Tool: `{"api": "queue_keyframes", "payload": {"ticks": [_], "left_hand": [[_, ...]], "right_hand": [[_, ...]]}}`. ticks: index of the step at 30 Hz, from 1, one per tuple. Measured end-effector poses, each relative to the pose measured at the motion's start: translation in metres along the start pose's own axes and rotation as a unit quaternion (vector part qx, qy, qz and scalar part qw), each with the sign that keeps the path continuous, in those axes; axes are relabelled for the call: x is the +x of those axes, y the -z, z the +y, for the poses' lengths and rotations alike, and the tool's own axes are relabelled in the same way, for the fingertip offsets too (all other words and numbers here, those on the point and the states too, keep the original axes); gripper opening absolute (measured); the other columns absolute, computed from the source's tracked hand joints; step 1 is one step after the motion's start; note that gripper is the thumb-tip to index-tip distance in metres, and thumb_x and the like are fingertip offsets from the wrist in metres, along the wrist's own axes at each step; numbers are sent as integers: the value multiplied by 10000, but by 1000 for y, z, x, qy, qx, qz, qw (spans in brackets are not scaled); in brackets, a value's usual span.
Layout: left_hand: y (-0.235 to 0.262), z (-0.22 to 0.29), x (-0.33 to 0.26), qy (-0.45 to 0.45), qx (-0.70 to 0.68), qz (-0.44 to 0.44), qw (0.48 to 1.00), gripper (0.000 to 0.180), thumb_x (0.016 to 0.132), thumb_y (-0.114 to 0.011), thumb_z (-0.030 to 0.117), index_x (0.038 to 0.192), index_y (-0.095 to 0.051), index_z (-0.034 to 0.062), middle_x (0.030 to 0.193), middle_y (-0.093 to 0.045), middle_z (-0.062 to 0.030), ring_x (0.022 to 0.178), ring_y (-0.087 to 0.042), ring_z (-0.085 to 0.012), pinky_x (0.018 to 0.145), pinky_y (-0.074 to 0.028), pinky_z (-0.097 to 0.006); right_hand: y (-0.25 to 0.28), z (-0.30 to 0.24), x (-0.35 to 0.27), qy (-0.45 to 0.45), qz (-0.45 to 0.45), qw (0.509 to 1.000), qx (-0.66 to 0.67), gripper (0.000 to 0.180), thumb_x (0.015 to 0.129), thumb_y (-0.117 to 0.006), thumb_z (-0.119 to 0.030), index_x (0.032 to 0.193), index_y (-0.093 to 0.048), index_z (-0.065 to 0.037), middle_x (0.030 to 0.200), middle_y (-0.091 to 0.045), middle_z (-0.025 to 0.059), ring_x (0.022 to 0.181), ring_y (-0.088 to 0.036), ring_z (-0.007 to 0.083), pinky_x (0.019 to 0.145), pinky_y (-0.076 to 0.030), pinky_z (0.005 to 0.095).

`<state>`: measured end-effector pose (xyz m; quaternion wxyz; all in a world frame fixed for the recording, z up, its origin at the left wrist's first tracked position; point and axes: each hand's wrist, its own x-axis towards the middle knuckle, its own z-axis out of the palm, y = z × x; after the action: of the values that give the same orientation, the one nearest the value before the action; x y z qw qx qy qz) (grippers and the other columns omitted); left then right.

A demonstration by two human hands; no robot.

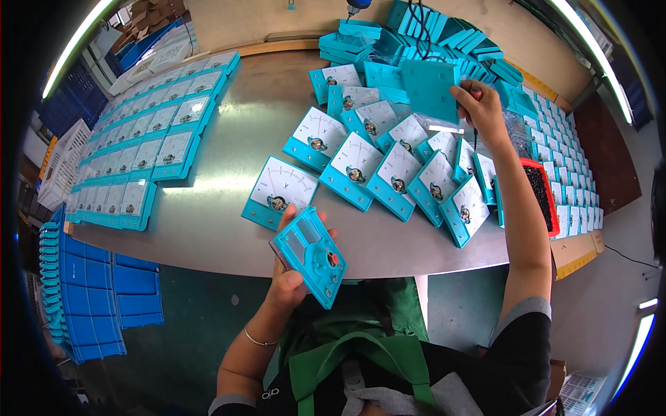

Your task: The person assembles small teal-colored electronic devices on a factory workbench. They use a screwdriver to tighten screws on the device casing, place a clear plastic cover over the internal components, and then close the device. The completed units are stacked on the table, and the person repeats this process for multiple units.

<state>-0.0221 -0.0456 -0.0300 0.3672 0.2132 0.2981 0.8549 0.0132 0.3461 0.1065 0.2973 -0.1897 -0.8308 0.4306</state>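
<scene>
My left hand [288, 279] grips a teal panel meter [313, 251] in front of the table's near edge. Its open back faces up, showing the inner frame and a red part [333, 258]. Farther off, above the piled parts, my right hand [481, 109] pinches a flat teal back cover [429, 90] by its right edge. A red-handled tool [476, 95] is also in that hand; its thin dark shaft points down, but its tip is hard to make out. Below the cover, several teal meters with white dials [356, 163] lie tilted and overlapping on the metal table [257, 97].
Rows of dial meters [149, 152] fill the table's left side, and more meters [565, 166] stand at the right. A red tray [548, 197] of small dark parts is beside my right forearm. Teal covers [465, 41] are heaped at the back. Blue crates [90, 291] stand lower left.
</scene>
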Motion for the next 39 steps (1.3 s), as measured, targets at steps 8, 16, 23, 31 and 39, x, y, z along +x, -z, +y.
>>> {"api": "queue_keyframes", "payload": {"ticks": [8, 16, 23, 31, 39], "left_hand": [[-5, 8, -26, 8, 34, -4, 999, 932, 734, -711, 385, 1475, -167, 230, 1383, -392, -144, 1210, -495, -331, 994, -441, -462], [-11, 16, -38, 17, 26, 34, 999, 948, 706, -748, 412, 1458, -203, 219, 1344, -420, -147, 1177, -514, -335, 980, -452, -469], [-2, 22, -54, 11, -13, 41, 999, 1009, 633, -821, 408, 1437, -239, 227, 1335, -424, -146, 1162, -524, -332, 982, -455, -470], [-1, 24, -49, 15, 7, 54, 998, 1064, 562, -858, 418, 1413, -250, 224, 1324, -428, -150, 1161, -527, -321, 963, -473, -463], [10, 40, -60, 14, 81, 20, 996, 1041, 579, -829, 398, 1413, -250, 168, 1336, -424, -158, 1163, -524, -315, 954, -476, -450]], "right_hand": [[10, 11, -30, -69, 10, 974, 215, 306, 853, -673, -195, 1023, -614, 53, 613, -539, 4, 517, -486, 42, 389, -277, 170], [-10, 22, -13, -134, -17, 989, 67, 350, 844, -658, -238, 1046, -634, 46, 677, -547, -9, 509, -423, 38, 392, -254, 195], [-28, -60, -67, -18, -117, 990, 75, 400, 804, -676, -251, 1048, -640, 64, 726, -592, 44, 577, -495, 65, 473, -375, 217], [-120, -51, -138, 167, -346, 885, -263, 541, 757, -728, -303, 1195, -583, -20, 938, -639, 183, 844, -632, 255, 727, -509, 361], [-111, -77, -212, 201, -260, 853, -405, 834, 610, -819, -429, 1314, -515, -101, 1296, -462, 285, 1123, -496, 456, 846, -517, 414]]}}
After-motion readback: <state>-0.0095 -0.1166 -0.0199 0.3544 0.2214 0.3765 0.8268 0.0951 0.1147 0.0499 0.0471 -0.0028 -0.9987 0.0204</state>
